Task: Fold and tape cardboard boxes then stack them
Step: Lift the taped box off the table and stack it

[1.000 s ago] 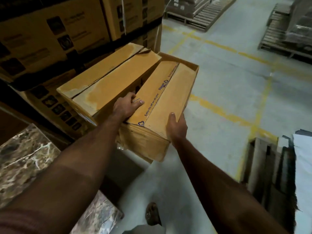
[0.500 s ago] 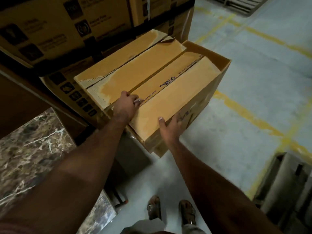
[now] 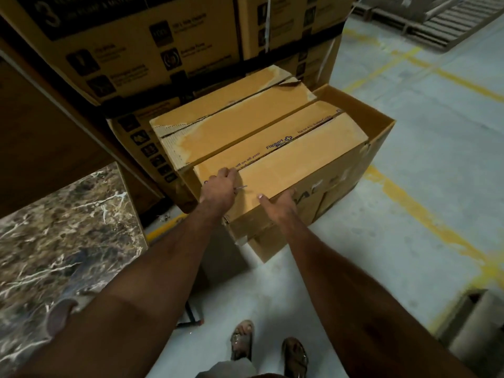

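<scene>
A taped cardboard box (image 3: pixel 286 165) with purple print along its tape lies on top of a larger open carton (image 3: pixel 381 126). It sits beside a second taped box (image 3: pixel 231 126) to its left. My left hand (image 3: pixel 219 186) rests on the near left corner of the printed box with its fingers curled. A thin metal piece (image 3: pixel 242 187) sticks out from those fingers. My right hand (image 3: pixel 281 207) grips the near right edge, thumb on top and fingers down the side.
Tall printed cartons (image 3: pixel 141 45) are stacked right behind the boxes. A marble-patterned slab (image 3: pixel 62 230) lies at the left. Grey floor with yellow lines (image 3: pixel 425 214) spreads to the right, wooden pallets (image 3: pixel 450 20) stand far back, and my sandalled feet (image 3: pixel 267 347) are below.
The printed box has come down level and now sits beside the other taped box. The camera has moved closer and tilted down. My left hand shifted onto the box's near corner.
</scene>
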A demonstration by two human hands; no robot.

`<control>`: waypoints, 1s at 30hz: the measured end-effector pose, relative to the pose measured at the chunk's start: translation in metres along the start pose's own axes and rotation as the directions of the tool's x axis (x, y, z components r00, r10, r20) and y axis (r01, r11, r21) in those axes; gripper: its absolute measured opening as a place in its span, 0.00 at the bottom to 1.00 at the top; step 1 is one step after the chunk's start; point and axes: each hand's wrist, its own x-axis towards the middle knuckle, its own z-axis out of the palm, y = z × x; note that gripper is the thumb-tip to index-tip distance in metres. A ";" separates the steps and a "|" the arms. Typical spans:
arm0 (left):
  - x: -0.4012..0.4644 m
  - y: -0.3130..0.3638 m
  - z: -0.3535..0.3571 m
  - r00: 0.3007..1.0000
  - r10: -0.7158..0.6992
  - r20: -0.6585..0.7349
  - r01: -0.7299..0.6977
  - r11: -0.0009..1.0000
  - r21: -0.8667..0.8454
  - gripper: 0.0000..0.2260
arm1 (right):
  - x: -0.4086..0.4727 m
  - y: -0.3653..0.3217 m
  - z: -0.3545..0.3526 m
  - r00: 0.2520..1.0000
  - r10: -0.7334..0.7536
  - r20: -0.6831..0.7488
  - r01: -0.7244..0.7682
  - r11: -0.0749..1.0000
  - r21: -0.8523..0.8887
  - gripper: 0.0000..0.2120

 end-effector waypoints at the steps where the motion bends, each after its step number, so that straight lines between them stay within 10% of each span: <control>1: -0.005 -0.001 -0.003 1.000 -0.005 -0.018 0.005 1.000 -0.011 0.27 | -0.003 0.002 -0.002 1.000 -0.026 -0.013 0.026 1.000 -0.002 0.41; 6: -0.039 -0.008 -0.002 0.997 -0.043 -0.062 0.037 0.995 -0.092 0.26 | -0.018 0.012 -0.009 0.984 -0.148 -0.095 0.130 0.976 -0.173 0.44; 10: -0.061 -0.010 -0.015 0.988 -0.070 -0.141 0.042 0.981 -0.192 0.22 | -0.041 -0.002 -0.004 0.867 -0.455 -0.202 0.377 0.866 -0.330 0.28; 15: -0.114 -0.028 -0.026 0.970 -0.175 -0.168 0.097 0.915 -0.391 0.15 | -0.082 -0.013 0.033 0.717 -0.692 0.089 0.683 0.670 -0.291 0.08; 30: -0.450 -0.297 -0.036 0.739 -0.664 -0.116 0.446 0.611 -0.653 0.20 | -0.358 0.004 0.318 0.230 -0.676 0.700 0.937 0.348 0.029 0.08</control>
